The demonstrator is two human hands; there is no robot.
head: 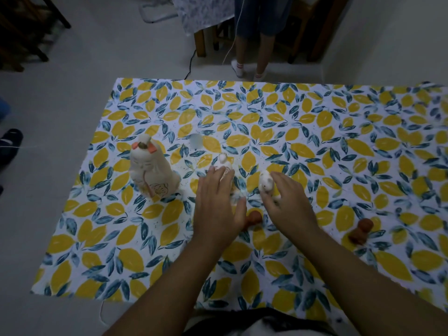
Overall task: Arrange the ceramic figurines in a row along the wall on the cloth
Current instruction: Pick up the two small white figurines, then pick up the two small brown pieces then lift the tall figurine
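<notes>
Hands (219, 209) on small white figurines (266, 184)

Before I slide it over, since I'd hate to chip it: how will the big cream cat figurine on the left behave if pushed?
The cat figurine stands tall on a narrower-looking base, so a push near the top would probably tip it. It looks like glazed ceramic, likely slippery and brittle. The cloth may bunch under it, so lifting seems safer.
</notes>
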